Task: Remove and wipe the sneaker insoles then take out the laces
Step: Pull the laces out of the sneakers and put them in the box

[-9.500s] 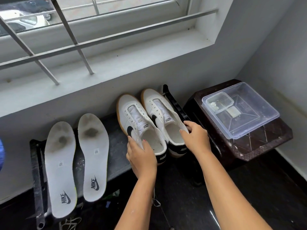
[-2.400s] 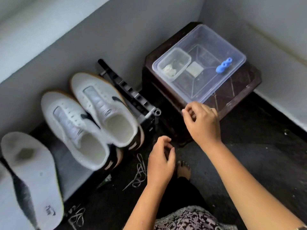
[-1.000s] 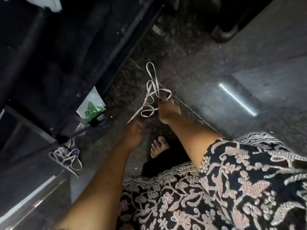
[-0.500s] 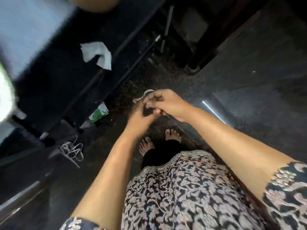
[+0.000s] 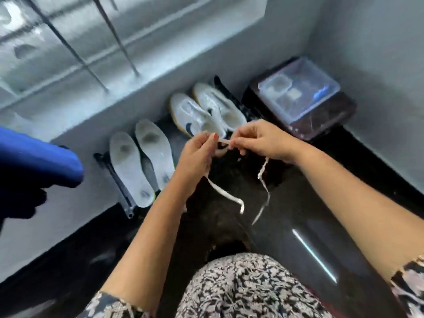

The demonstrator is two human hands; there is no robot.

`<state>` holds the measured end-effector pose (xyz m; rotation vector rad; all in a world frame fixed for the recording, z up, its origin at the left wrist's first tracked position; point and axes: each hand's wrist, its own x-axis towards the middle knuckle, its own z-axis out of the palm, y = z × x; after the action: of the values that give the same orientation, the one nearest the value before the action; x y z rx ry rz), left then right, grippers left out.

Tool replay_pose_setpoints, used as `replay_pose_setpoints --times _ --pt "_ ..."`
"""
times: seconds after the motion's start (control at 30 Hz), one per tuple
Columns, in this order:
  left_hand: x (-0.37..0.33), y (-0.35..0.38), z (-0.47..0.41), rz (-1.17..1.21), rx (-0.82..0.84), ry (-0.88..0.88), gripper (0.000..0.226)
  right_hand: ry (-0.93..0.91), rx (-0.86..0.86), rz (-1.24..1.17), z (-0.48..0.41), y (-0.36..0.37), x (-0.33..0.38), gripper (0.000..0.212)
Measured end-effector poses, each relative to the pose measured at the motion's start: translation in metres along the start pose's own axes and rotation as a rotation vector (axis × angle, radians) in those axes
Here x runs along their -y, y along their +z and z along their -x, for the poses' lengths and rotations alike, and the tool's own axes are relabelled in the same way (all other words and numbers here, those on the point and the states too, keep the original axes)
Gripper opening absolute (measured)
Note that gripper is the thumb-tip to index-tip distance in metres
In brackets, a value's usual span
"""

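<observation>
From the head camera, blurred by motion, the left hand [image 5: 197, 154] and right hand [image 5: 261, 143] are raised close together over the dark floor [image 5: 298, 203]. Each pinches the white lace [image 5: 223, 141] between thumb and fingertips. A short stretch of it runs left to right between them, and its two loose ends hang down below the hands.

Behind the hands, the two white sneakers [image 5: 195, 115] lie side by side on the black rack [image 5: 114, 177], heels near the hands, toes pointing up-left at the wall. To their left the two insoles [image 5: 128, 166] lie parallel, long axes the same way.

At right, a clear container [image 5: 298, 95] sits on a dark stool [image 5: 332, 115]. A blue object [image 5: 34, 161] enters from the left edge.
</observation>
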<state>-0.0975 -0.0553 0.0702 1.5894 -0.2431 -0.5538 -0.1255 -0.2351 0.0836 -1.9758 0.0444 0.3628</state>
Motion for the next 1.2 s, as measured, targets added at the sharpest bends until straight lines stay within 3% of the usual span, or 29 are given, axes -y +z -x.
replay_pose_setpoints --times 0.17,0.23,0.3,0.37,0.43,0.5,0.57,0.7,0.8,0.9,0.97,1.03,1.1,1.2 --pt "-0.071 -0.044 0.005 -0.056 0.029 -0.023 0.032 0.091 -0.346 0.18 0.015 -0.036 0.04 0.019" --pt "-0.093 -0.055 0.003 -0.139 0.078 -0.028 0.027 0.233 -0.363 0.35 0.018 -0.042 0.057 0.01" --pt "-0.119 -0.053 0.001 -0.231 0.112 -0.002 0.022 0.125 -0.269 0.45 0.014 -0.032 0.089 0.036" --pt "-0.145 -0.039 0.001 -0.333 0.143 0.06 0.02 -0.068 -0.176 0.291 0.006 -0.012 0.119 0.05" --pt "-0.161 -0.03 0.001 -0.391 0.1 0.115 0.021 -0.141 -0.183 0.101 -0.001 -0.002 0.14 0.035" --pt "-0.164 -0.04 -0.001 -0.39 0.031 0.113 0.025 -0.175 -0.246 0.082 -0.005 -0.007 0.146 0.017" --pt "-0.159 -0.063 -0.001 -0.393 0.045 0.053 0.031 -0.189 -0.307 -0.013 -0.006 -0.022 0.14 0.023" --pt "-0.144 -0.098 0.007 -0.083 0.205 -0.09 0.028 -0.123 -0.411 -0.252 -0.013 -0.052 0.12 0.031" --pt "-0.15 -0.088 0.011 0.361 0.306 -0.045 0.027 -0.017 -0.463 -0.176 -0.027 -0.041 0.116 0.035" --pt "-0.164 -0.072 0.001 0.796 0.171 0.072 0.026 0.031 -0.324 0.16 -0.036 -0.002 0.118 0.036" --pt "-0.168 -0.072 -0.01 0.873 -0.015 0.139 0.024 -0.02 -0.12 0.316 -0.032 0.025 0.123 0.037" --pt "-0.16 -0.079 -0.021 0.766 -0.224 0.171 0.024 -0.124 -0.008 0.433 -0.021 0.035 0.135 0.034" --pt "-0.144 -0.085 -0.026 0.465 -0.368 0.173 0.029 -0.211 0.01 0.489 -0.01 0.023 0.154 0.029" --pt "-0.117 -0.078 -0.026 -0.068 -0.308 0.175 0.042 -0.283 -0.073 0.516 -0.009 -0.011 0.175 0.029"
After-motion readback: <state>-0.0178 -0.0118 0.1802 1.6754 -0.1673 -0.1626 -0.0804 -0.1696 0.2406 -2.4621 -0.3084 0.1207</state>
